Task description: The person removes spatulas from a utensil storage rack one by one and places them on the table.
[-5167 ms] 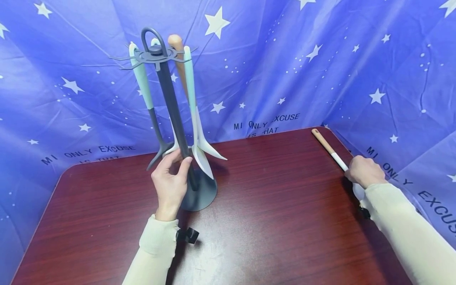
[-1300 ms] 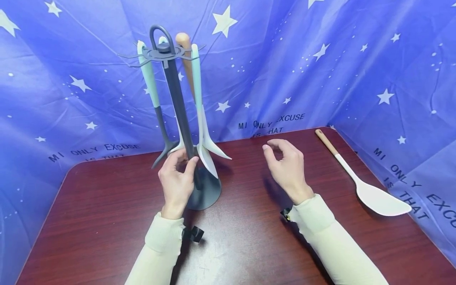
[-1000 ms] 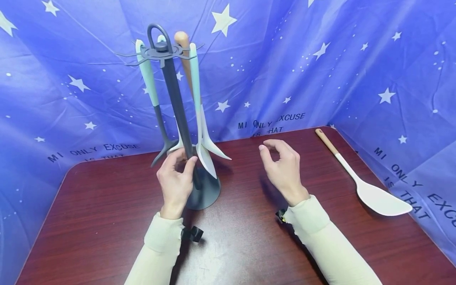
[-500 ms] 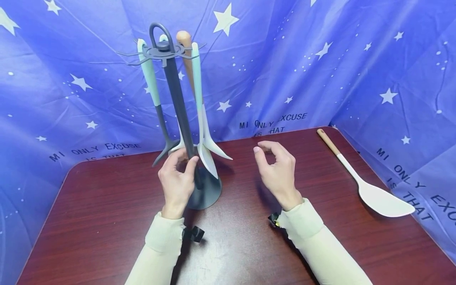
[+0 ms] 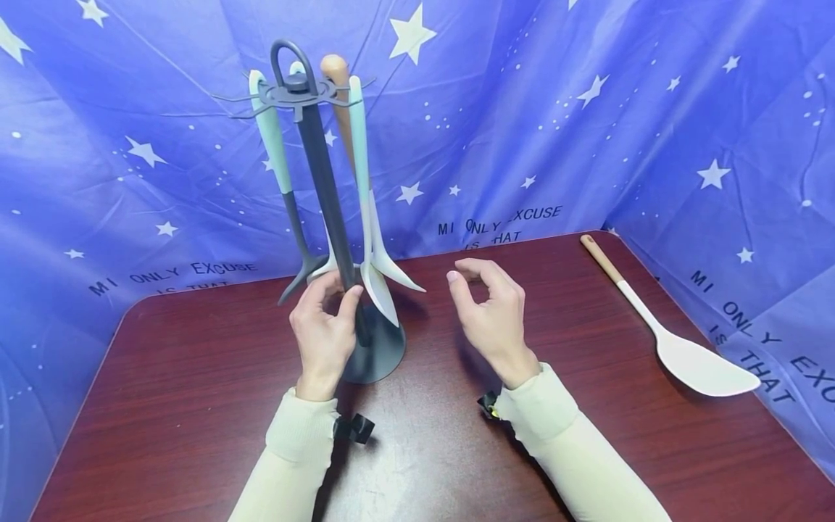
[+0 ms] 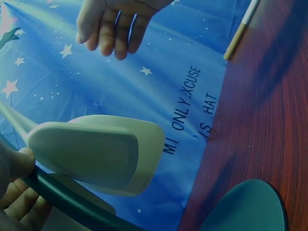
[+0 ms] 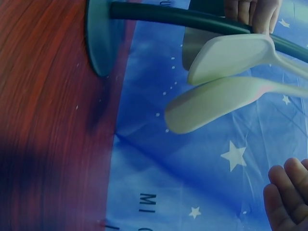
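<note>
My left hand (image 5: 320,330) grips the dark grey pole (image 5: 322,181) of a utensil stand low down, thumb on the near side. From the stand's hooked top ring (image 5: 287,94) hang a mint-handled utensil with a dark grey head (image 5: 303,279), a mint-handled one with a white head (image 5: 380,296), a wooden-handled one (image 5: 335,69) and another, mostly hidden behind the pole. In the left wrist view, two flat pale heads (image 6: 86,149) overlap. Holding nothing, my right hand (image 5: 492,312) hovers right of the stand, its fingers loosely bent and thumb apart from them.
A white spatula (image 5: 701,366) with a wooden handle end lies along the right side of the red-brown table (image 5: 443,435). The stand's round base (image 5: 385,355) rests on the table near its back edge. A blue star-patterned curtain (image 5: 496,130) hangs close behind and at the sides.
My right hand gripped the white spatula at the table's right side, let it go there, and has since moved left toward the stand. My left hand stays on the pole.
</note>
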`<state>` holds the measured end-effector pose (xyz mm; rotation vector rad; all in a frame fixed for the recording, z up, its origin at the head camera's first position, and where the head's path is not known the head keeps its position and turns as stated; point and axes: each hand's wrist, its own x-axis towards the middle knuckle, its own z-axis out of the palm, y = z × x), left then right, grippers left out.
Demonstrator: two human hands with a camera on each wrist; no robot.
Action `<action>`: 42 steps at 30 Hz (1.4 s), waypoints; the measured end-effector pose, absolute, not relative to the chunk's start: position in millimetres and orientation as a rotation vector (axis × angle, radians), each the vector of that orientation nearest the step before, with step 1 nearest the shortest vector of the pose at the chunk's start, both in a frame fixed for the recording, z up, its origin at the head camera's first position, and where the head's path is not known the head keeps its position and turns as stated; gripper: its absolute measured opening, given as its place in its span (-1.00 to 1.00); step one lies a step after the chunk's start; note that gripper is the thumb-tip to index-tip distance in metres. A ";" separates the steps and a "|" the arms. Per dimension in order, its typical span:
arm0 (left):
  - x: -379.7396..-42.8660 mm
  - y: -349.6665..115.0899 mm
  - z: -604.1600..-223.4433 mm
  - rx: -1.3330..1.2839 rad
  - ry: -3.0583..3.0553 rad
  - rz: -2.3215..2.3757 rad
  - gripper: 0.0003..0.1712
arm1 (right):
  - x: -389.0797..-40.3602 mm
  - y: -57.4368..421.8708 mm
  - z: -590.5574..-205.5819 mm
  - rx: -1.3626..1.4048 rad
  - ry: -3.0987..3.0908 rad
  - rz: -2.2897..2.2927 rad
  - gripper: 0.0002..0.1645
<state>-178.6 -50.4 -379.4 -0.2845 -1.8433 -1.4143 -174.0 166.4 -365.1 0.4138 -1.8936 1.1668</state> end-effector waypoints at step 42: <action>-179.2 -50.0 -379.2 -0.306 -1.832 -1.445 -0.76 | -175.7 98.9 -342.1 0.618 -1.887 1.468 -0.73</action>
